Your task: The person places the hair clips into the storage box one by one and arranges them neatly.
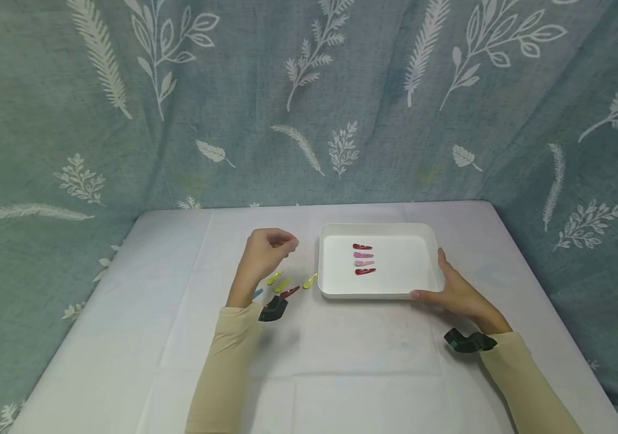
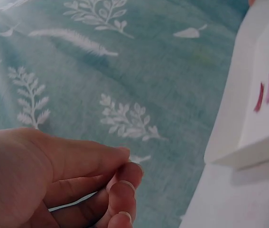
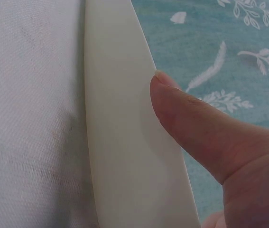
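Observation:
Above the table, left of the white tray (image 1: 401,265), is my left hand (image 1: 266,253). Its fingers are curled and the thumb meets the fingertips; in the left wrist view no object shows between them. My right hand (image 1: 457,292) grips the tray's near right corner, thumb along the front wall and fingers at the right side. Inside the tray lie snap hair clips in a column: a red clip (image 1: 362,246), two pink clips (image 1: 363,255) and another red clip (image 1: 365,272). Yellow-green hair clips (image 1: 282,284), a dark red clip (image 1: 289,292) and a blue clip (image 1: 257,293) lie below the left hand.
A white cloth covers the table (image 1: 363,386). Behind and beside it hangs a blue-green curtain (image 1: 265,90) with white leaf prints. One yellow-green clip (image 1: 310,281) lies close to the tray's left wall. Each wrist wears a black camera mount.

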Available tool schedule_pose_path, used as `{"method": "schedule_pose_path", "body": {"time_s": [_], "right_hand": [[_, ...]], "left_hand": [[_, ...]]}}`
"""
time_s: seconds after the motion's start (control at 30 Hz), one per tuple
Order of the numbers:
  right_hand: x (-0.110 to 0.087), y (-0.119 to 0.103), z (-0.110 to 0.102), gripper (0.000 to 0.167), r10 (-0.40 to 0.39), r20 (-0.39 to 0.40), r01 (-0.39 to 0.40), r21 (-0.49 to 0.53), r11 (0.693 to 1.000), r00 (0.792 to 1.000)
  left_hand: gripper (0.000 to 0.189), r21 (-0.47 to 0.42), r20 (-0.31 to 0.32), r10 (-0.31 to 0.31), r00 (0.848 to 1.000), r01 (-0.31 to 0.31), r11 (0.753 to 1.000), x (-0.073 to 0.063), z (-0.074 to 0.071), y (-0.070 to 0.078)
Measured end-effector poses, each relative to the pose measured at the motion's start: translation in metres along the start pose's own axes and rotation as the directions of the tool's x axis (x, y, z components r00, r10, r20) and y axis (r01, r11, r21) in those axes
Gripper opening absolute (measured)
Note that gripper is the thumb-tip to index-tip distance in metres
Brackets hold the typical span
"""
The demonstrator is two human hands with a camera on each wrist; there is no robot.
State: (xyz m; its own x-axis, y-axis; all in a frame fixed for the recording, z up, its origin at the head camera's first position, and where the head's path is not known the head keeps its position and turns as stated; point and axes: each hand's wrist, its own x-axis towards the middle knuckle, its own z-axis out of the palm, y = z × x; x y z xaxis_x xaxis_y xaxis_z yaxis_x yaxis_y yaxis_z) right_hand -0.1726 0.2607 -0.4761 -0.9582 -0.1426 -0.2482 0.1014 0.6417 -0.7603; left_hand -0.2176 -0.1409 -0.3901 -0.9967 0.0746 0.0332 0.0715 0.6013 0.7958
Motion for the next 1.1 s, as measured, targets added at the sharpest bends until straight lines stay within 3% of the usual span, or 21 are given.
{"method": "schedule_pose_path", "body": {"time_s": [0.33,0.6,0.9,1.1], "right_hand": [[0.001,-0.001,0.001,0.144,0.006,0.011,-0.006,-0.001,1.0,1.0],[0.001,-0.002,0.001,0.143,0.0,0.019,0.0,0.001,1.0,1.0],[0.0,-0.002,0.0,0.143,0.011,0.024,-0.01,-0.014,1.0,1.0],[-0.001,-0.001,-0.002,0.143,0.009,0.023,-0.009,-0.019,1.0,1.0]], "left_hand": [[0.023,0.044,-0.047,-0.04,0.998,0.042,0.998,-0.007,-0.022,-0.031],[0.024,0.101,-0.03,-0.112,0.993,0.115,0.988,-0.005,-0.025,-0.047],[0.029,0.219,0.014,-0.263,0.965,0.253,0.942,0.0,-0.016,-0.06],[0.031,0.314,0.049,-0.347,0.937,0.315,0.896,0.002,-0.011,-0.065]]}}
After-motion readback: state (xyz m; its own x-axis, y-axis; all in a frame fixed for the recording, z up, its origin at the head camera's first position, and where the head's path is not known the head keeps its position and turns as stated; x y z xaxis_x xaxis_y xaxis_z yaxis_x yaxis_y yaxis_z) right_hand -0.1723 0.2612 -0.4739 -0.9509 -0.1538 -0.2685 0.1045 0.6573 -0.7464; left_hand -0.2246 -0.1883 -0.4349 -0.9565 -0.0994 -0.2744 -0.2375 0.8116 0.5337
